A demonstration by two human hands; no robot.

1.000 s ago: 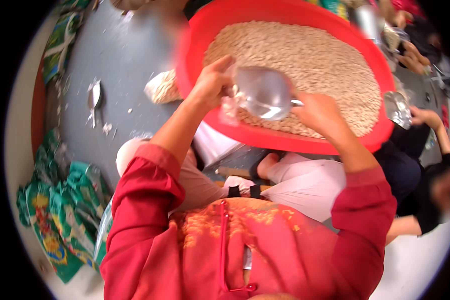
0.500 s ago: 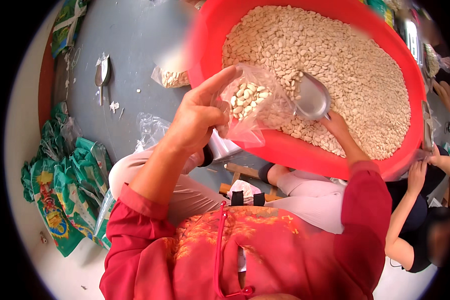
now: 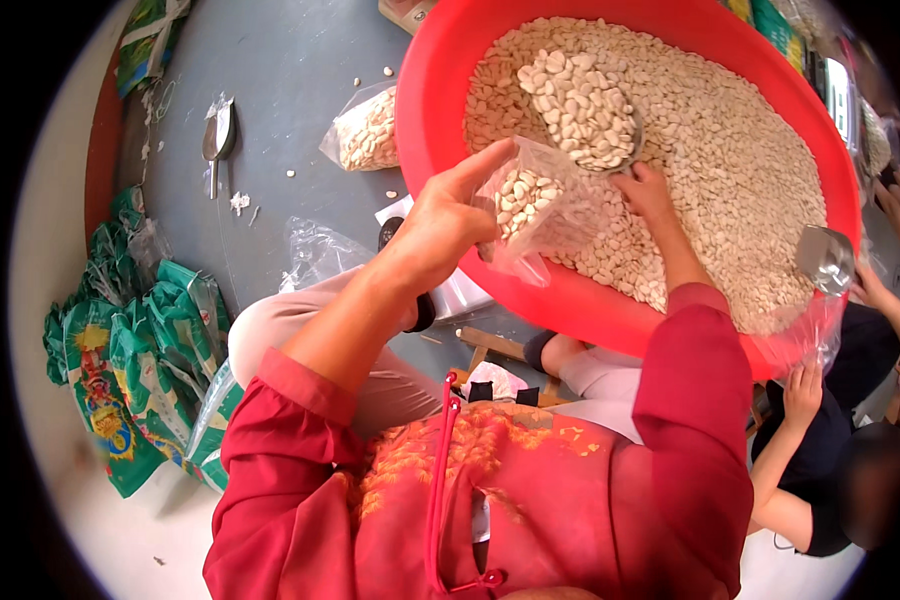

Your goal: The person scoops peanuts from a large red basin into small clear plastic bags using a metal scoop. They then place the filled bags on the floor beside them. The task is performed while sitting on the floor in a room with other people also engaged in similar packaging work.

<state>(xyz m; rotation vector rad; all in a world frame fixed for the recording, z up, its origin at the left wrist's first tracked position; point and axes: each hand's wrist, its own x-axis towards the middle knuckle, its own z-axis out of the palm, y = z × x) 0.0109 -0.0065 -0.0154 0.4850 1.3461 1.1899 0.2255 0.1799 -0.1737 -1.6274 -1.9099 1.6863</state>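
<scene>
My left hand (image 3: 438,228) grips the rim of a clear plastic bag (image 3: 568,222), index finger stretched along its mouth. A small heap of pale, flat oval seeds lies inside the bag. My right hand (image 3: 652,194) is closed around the handle of a metal scoop (image 3: 635,142), piled high with the same seeds. Its grip is partly hidden. The scoop is above the seed mass in a large red tub (image 3: 428,105), just beyond the bag's mouth and apart from it.
A filled clear bag (image 3: 368,133) stands left of the tub. Another scoop (image 3: 217,135) lies on the grey floor, with green printed bags (image 3: 140,365) nearby. At right, a co-worker's hand (image 3: 802,395) holds a clear bag by the tub's edge, below another metal scoop (image 3: 826,260).
My right hand has moved the scoop away from the bag's mouth, and it now carries a full heap. My left hand keeps the bag. The co-worker's scoop has come into view.
</scene>
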